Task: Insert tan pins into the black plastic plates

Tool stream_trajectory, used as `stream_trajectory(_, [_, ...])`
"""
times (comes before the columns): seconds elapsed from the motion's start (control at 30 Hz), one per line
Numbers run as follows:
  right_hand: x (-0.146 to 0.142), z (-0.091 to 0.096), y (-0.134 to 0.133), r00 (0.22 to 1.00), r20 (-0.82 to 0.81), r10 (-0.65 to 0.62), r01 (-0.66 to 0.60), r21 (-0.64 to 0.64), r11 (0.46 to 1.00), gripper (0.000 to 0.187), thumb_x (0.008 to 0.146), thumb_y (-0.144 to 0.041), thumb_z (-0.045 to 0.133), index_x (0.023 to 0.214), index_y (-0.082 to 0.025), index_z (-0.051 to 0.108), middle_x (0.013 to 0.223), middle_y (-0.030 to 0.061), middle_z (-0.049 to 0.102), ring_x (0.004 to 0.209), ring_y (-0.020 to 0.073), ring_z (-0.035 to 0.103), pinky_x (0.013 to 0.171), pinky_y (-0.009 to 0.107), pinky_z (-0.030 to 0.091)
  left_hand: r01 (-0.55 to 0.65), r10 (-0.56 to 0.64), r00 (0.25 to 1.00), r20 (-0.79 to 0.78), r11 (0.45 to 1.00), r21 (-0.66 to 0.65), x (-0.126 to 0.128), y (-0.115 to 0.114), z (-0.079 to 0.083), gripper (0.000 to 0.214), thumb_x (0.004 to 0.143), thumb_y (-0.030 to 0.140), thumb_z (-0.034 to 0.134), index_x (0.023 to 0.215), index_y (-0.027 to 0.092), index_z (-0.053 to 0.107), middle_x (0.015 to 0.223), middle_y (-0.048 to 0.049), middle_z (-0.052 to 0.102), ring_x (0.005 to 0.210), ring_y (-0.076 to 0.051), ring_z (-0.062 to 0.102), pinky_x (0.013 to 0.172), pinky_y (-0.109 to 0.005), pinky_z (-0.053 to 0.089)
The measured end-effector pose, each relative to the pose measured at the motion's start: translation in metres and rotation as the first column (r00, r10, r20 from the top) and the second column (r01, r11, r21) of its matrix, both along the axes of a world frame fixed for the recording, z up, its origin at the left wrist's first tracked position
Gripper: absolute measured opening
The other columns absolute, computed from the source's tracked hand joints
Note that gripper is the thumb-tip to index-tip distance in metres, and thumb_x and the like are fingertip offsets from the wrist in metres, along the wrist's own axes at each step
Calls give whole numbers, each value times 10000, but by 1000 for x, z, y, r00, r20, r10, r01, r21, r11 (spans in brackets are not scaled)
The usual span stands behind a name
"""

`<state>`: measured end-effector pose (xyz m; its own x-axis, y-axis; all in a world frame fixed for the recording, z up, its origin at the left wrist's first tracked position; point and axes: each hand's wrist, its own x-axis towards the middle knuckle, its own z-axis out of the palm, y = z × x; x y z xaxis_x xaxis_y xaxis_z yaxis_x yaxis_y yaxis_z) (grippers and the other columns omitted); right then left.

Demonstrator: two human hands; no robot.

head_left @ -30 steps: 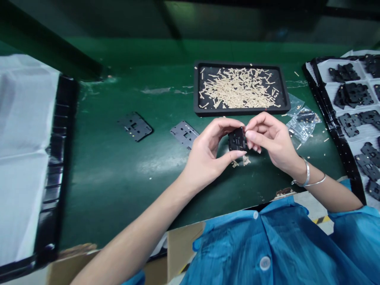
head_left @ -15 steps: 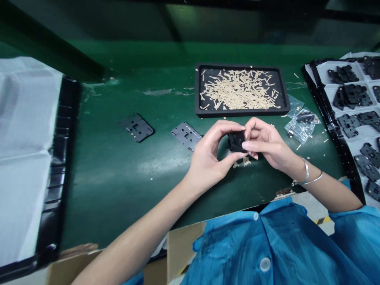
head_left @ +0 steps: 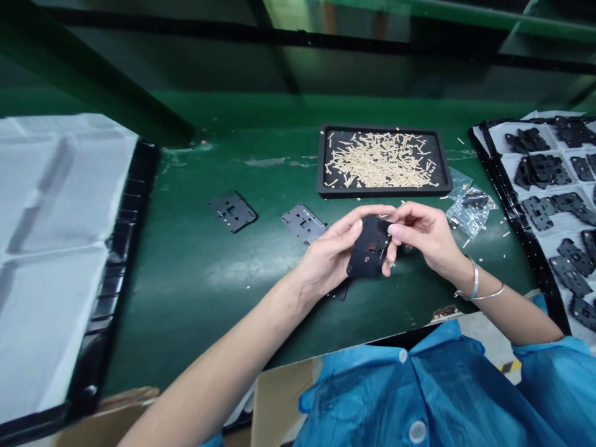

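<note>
My left hand (head_left: 333, 248) is closed around a flat black plastic plate (head_left: 367, 254) with small cutouts, its thumb on the near face. At the plate's upper right edge, my right hand (head_left: 416, 233) pinches it between thumb and fingers. Whether the right fingers also hold something small cannot be seen. Partly hidden below the left hand, another dark plate (head_left: 339, 290) lies on the bench. Two similar plates rest to the left: a greyish plate (head_left: 303, 223) near the hand and a black plate (head_left: 233, 211) farther off.
Behind the hands stands a black tray (head_left: 386, 192) heaped with small beige strips. Clear plastic bags (head_left: 470, 208) lie right of it, with loose strips around. At far right, a white-lined tray (head_left: 507, 167) holds several black parts. A white-covered tray (head_left: 56, 298) fills the left side.
The plate in my hands has turned so that its broad face shows more fully. A dark plate now shows beneath my left hand. The camera view has shifted slightly.
</note>
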<state>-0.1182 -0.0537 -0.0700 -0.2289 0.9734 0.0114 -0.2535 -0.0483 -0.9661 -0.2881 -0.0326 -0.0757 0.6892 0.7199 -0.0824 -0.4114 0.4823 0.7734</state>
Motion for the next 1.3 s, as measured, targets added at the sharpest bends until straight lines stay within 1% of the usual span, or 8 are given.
stream_trajectory(0.27, [-3,3,-1,1000,-3,-13,13,-60,998,312,757,-362,759,642,-174,538,461,-97,508,370,99,588,403,220,499,-7,12,997,-74,998,68,3,-2,-4,400,876,468,555,1109,179,704,799,-102,724,679,-244,714,517,-330,590])
stream_trajectory(0.57, [-4,6,-3,995,95,14,-10,-42,999,307,767,-397,742,643,-179,566,487,-51,589,463,118,636,498,242,519,-120,137,969,-207,988,95,2,-9,0,359,850,384,641,1111,146,709,684,-62,722,473,-165,648,451,-262,518])
stream_trajectory(0.7, [-1,1,0,980,178,-87,93,-28,995,249,729,-361,766,660,-172,620,517,-47,607,462,81,576,478,215,477,-140,176,956,-234,977,163,3,-3,-3,538,853,586,551,1138,151,689,707,-69,719,512,-179,661,471,-281,528])
stream_trajectory(0.87, [11,-2,11,902,251,-351,338,96,936,163,708,-295,770,764,-170,682,581,-35,638,475,64,527,453,201,412,-517,640,742,-201,736,438,-3,11,-10,406,876,524,539,1094,209,674,988,-78,695,808,-169,665,569,-246,539])
stream_trajectory(1.0, [25,12,52,741,367,-562,429,385,817,94,756,-251,716,797,-185,664,686,-2,677,562,99,584,517,236,458,-637,788,601,-135,574,515,-11,24,-15,238,887,402,557,1017,231,660,980,-56,653,820,-146,627,576,-226,503])
stream_trajectory(1.13, [38,26,123,344,551,-761,354,674,648,87,850,-176,571,856,-184,658,822,37,694,770,154,655,759,322,509,-607,774,609,-170,593,528,-14,29,-18,233,873,406,552,978,217,641,959,-56,651,815,-154,617,596,-244,485])
stream_trajectory(1.23, [40,27,151,110,690,-715,321,656,683,271,816,-160,597,1083,-172,645,849,49,708,812,206,656,792,380,484,-570,760,621,-192,606,555,-12,28,-19,246,868,402,553,962,196,648,942,-60,664,808,-159,616,652,-272,479])
stream_trajectory(1.3, [36,23,143,109,727,-678,309,623,718,380,794,-150,609,1173,-172,610,838,43,712,806,209,652,770,372,478,-554,763,618,-191,595,582,-12,27,-17,244,872,394,547,951,191,655,942,-60,671,807,-160,615,699,-291,475])
